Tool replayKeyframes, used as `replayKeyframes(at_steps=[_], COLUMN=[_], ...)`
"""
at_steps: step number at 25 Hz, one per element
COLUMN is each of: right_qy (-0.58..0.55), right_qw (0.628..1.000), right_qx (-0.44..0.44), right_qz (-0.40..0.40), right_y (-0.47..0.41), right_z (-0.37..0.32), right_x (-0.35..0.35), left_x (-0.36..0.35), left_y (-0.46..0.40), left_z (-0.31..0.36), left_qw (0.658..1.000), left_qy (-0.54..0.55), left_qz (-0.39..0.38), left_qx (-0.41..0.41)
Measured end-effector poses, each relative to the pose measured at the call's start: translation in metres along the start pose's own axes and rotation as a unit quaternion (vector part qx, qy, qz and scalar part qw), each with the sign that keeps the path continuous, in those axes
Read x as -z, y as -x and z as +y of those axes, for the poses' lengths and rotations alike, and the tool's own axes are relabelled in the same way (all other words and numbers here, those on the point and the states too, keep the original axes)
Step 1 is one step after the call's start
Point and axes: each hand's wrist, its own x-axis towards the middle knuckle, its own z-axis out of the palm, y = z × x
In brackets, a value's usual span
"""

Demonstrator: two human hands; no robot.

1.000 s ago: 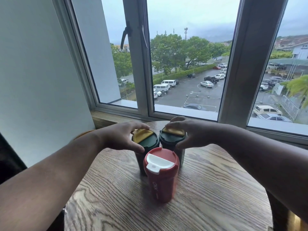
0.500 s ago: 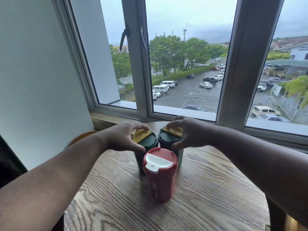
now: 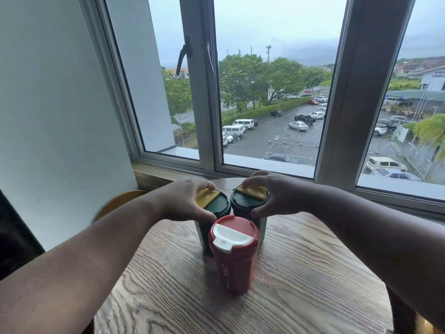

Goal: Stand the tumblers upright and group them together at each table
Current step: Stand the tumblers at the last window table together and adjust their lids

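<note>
Red tumbler (image 3: 234, 255) upright nearest on the wooden worktop (image 3: 301, 285), two green tumblers just behind it side by side, left hand (image 3: 185, 201) grip curled round left green tumbler (image 3: 215, 206) lid, right hand (image 3: 277, 192) grip curled round right green tumbler (image 3: 248, 201) lid, window (image 3: 265, 92) beyond.

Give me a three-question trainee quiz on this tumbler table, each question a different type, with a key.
1. True or false: the red tumbler lies on its side.
2. Which hand grips the lid of the green tumbler nearer the wall? A) left hand B) right hand C) neither
3. Fill in: the right hand's grip is on the lid of the other ____ tumbler on the wooden table.

Key: 1 false; 2 A; 3 green.
</note>
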Motion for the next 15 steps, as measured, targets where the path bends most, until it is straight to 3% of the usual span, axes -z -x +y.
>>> replayKeyframes(at_steps=[3, 6, 10, 15], right_qy=[0.008, 0.005, -0.043, -0.085], right_qw=[1.0, 1.0, 0.99, 0.996], right_qx=[-0.008, -0.011, 0.008, 0.014], right_qz=[-0.017, 0.01, 0.137, 0.032], right_y=[0.003, 0.019, 0.056, 0.079], right_z=[-0.003, -0.012, -0.024, -0.045], right_x=[0.002, 0.006, 0.001, -0.017], left_x=[0.002, 0.002, -0.005, -0.019], left_y=[0.006, 0.027, 0.056, 0.051], left_z=[0.005, 0.017, 0.032, 0.037], left_qw=[0.999, 0.988, 0.98, 0.978], left_qy=[-0.031, -0.016, -0.079, -0.108], left_qz=[0.015, 0.117, 0.032, 0.017], left_qx=[-0.013, -0.1, -0.181, -0.177])
